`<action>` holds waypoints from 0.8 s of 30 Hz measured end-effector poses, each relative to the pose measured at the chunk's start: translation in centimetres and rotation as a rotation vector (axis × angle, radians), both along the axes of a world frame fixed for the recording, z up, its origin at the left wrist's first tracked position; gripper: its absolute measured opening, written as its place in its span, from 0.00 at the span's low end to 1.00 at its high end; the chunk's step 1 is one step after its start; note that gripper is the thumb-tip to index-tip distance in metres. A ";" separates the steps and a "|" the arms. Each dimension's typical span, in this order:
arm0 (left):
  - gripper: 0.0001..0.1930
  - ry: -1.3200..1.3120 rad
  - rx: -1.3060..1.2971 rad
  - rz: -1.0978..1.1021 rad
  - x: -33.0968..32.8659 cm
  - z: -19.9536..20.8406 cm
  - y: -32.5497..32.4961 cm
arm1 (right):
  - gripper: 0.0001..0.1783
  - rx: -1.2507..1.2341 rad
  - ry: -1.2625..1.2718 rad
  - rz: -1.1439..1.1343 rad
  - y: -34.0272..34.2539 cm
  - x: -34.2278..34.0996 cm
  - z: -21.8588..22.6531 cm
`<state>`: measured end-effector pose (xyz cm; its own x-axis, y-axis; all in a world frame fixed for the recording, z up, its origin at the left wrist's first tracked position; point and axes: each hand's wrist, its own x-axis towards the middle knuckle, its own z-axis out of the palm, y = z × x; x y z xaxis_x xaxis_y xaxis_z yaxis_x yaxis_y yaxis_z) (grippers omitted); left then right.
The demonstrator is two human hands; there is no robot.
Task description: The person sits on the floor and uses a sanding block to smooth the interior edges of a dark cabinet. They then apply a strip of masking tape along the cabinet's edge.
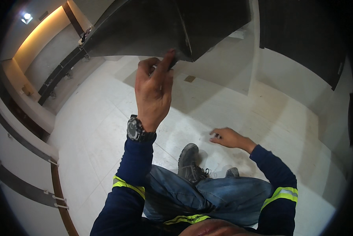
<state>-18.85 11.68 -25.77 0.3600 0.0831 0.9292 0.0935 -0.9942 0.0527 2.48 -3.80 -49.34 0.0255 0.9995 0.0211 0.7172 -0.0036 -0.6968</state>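
My left hand, with a dark watch on its wrist, is raised to the lower edge of a large dark panel. Its fingers are bent and drawn together near the panel's corner. A small dark thing shows at the fingertips, too blurred to name. Lower down, my right hand hangs over the pale floor, away from the panel. Its thumb and forefinger stand a little apart, and nothing can be seen between them.
Below me are my dark work shoe and bent jeans-clad knees on the pale tiled floor. A small brown square lies in the floor. Another dark panel hangs at the right. Curved ledges with metal brackets run along the left.
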 end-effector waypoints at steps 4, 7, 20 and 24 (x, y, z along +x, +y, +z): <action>0.20 0.009 0.137 0.164 0.9 0.6 0.5 | 0.27 -0.131 0.027 -0.073 -4.4 3.2 -9.4; 0.24 0.022 0.126 0.167 1.1 1.2 0.8 | 0.28 -0.231 -0.042 -0.082 -5.7 5.1 -12.8; 0.21 0.137 0.458 0.151 0.0 5.4 1.4 | 0.27 -0.217 0.071 -0.214 -5.5 5.0 -11.8; 0.21 0.092 0.453 0.151 0.1 5.3 1.3 | 0.27 -0.289 0.138 -0.258 -5.3 4.9 -10.8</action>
<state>-18.76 12.99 -20.51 0.4575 -0.2645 0.8490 0.2224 -0.8904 -0.3972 7.34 -9.06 -60.19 0.2591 0.9240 -0.2811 0.5667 -0.3811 -0.7305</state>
